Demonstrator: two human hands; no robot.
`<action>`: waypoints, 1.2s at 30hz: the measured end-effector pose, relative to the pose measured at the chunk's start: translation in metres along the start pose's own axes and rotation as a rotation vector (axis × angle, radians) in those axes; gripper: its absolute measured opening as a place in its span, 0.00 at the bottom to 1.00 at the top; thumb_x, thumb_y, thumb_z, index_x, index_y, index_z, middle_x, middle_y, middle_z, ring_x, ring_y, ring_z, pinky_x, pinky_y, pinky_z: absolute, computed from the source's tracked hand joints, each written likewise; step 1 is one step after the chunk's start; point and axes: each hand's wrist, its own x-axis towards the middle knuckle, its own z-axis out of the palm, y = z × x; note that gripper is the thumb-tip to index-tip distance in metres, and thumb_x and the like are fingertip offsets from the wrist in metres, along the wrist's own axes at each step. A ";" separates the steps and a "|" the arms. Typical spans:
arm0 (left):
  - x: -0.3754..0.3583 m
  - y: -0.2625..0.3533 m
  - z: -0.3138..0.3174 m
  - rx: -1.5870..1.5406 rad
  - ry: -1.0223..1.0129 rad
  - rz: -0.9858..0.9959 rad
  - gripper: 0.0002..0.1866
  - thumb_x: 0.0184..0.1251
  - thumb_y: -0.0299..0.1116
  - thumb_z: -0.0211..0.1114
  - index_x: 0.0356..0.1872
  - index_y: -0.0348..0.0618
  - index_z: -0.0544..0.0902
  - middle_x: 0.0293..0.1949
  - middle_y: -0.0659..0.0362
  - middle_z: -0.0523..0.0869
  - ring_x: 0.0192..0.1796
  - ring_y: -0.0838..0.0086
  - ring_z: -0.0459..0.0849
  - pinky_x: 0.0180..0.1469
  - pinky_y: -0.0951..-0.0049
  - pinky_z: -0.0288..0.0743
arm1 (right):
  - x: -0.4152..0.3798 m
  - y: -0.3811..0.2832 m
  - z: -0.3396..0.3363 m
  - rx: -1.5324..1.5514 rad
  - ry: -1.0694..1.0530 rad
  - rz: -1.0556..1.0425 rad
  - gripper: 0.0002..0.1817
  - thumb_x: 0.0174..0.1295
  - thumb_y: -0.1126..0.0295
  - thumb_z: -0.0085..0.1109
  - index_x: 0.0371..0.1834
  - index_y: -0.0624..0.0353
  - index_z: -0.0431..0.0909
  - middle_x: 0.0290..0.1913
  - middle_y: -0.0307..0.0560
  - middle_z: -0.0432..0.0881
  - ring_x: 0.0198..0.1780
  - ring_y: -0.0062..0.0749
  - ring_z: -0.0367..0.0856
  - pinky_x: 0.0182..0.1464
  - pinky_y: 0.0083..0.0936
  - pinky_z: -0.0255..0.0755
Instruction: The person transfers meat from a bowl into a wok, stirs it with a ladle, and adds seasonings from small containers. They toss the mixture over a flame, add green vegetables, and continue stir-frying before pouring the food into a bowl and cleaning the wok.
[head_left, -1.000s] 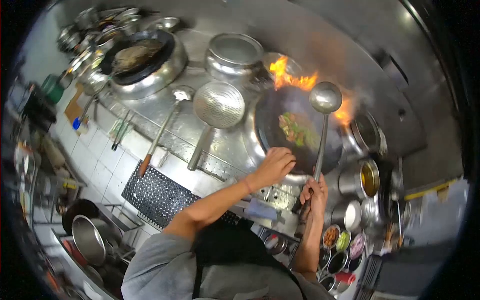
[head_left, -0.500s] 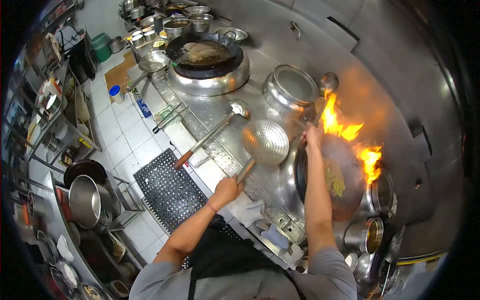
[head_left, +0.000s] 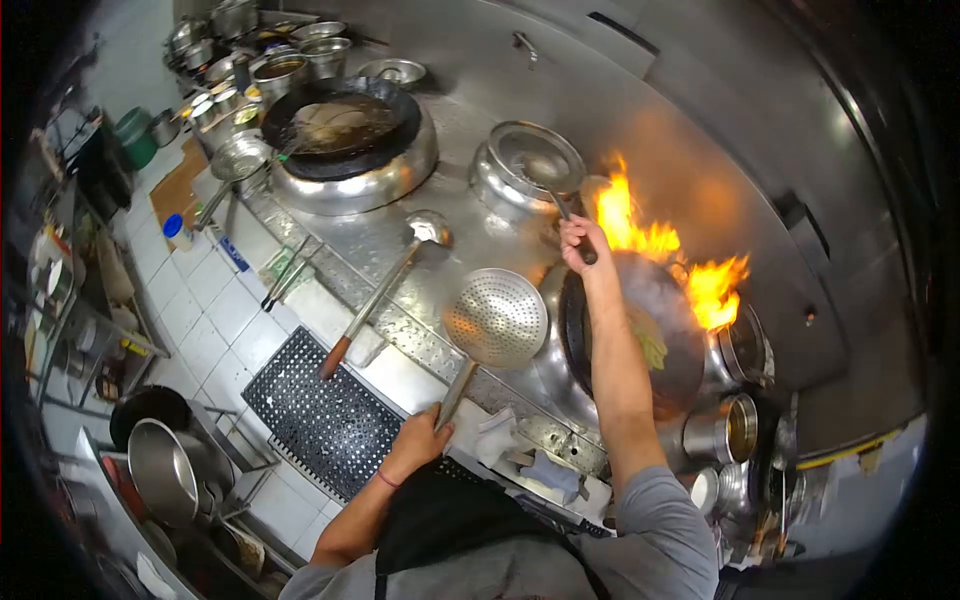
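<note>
My left hand (head_left: 418, 440) is wrapped round the wooden handle of a perforated skimmer (head_left: 496, 317), whose round bowl hovers over the steel counter. In my right hand (head_left: 583, 246) is the dark handle of a ladle (head_left: 563, 207). Its bowl lies inside the round mouth of a steel pot (head_left: 512, 195). To the right of that pot, a dark wok (head_left: 690, 365) holds some yellow-green food (head_left: 648, 346). Tall flames (head_left: 630, 222) burn along the wok's far rim, and smoke blurs part of it.
A second large wok (head_left: 385, 125) with dark liquid sits on a burner at the back left. Another ladle (head_left: 375, 298) rests across the counter edge. A pot (head_left: 735, 425) with brownish liquid stands beside the burning wok. Black perforated matting (head_left: 320, 410) lies at left.
My right hand has swung the ladle from beside the flames over to the steel pot at left. The skimmer has come lower and nearer to me. The view has shifted.
</note>
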 end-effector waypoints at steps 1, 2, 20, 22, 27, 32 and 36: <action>0.001 -0.002 -0.002 0.041 -0.025 -0.013 0.23 0.62 0.39 0.63 0.50 0.29 0.76 0.38 0.33 0.82 0.43 0.39 0.82 0.47 0.50 0.76 | -0.003 0.003 -0.004 -0.064 -0.008 -0.013 0.06 0.68 0.73 0.48 0.36 0.66 0.67 0.21 0.35 0.68 0.15 0.17 0.67 0.15 0.14 0.60; 0.003 -0.003 -0.004 0.083 -0.050 -0.025 0.23 0.62 0.39 0.63 0.51 0.29 0.76 0.40 0.32 0.82 0.44 0.39 0.82 0.49 0.50 0.76 | -0.006 0.004 -0.011 -0.126 -0.014 -0.026 0.05 0.67 0.74 0.49 0.35 0.63 0.68 0.20 0.34 0.68 0.15 0.17 0.67 0.15 0.14 0.60; 0.054 0.124 -0.025 -0.088 -0.381 0.357 0.19 0.64 0.27 0.64 0.56 0.34 0.79 0.41 0.54 0.83 0.37 0.73 0.82 0.35 0.75 0.76 | -0.225 0.098 -0.049 -1.369 0.391 -0.887 0.27 0.54 0.75 0.59 0.61 0.62 0.70 0.40 0.68 0.80 0.40 0.51 0.85 0.43 0.38 0.75; 0.055 0.129 -0.010 -0.106 -0.511 0.387 0.18 0.65 0.28 0.64 0.55 0.34 0.79 0.41 0.54 0.84 0.37 0.74 0.83 0.36 0.75 0.76 | -0.276 0.108 -0.051 -1.221 0.499 -0.696 0.27 0.57 0.76 0.59 0.62 0.66 0.67 0.37 0.62 0.81 0.33 0.37 0.82 0.37 0.29 0.73; 0.051 0.135 0.031 -0.134 -0.715 0.430 0.18 0.66 0.29 0.64 0.55 0.34 0.79 0.41 0.53 0.85 0.38 0.74 0.83 0.38 0.76 0.76 | -0.371 0.151 -0.095 -0.707 0.538 -0.804 0.28 0.65 0.79 0.51 0.69 0.60 0.57 0.32 0.40 0.76 0.19 0.19 0.73 0.20 0.19 0.68; 0.039 0.178 0.072 -0.082 -0.955 0.526 0.18 0.66 0.30 0.65 0.55 0.34 0.78 0.41 0.55 0.85 0.41 0.77 0.82 0.43 0.76 0.75 | -0.470 0.156 -0.091 -0.422 0.924 -0.879 0.28 0.70 0.72 0.50 0.72 0.56 0.56 0.13 0.30 0.65 0.10 0.17 0.65 0.11 0.19 0.62; 0.020 0.207 0.143 -0.157 -1.060 0.638 0.16 0.67 0.32 0.63 0.53 0.36 0.81 0.40 0.51 0.86 0.42 0.70 0.84 0.45 0.73 0.76 | -0.521 0.172 -0.128 -0.490 1.388 -0.869 0.24 0.70 0.71 0.50 0.68 0.59 0.62 0.14 0.31 0.67 0.09 0.15 0.62 0.11 0.18 0.58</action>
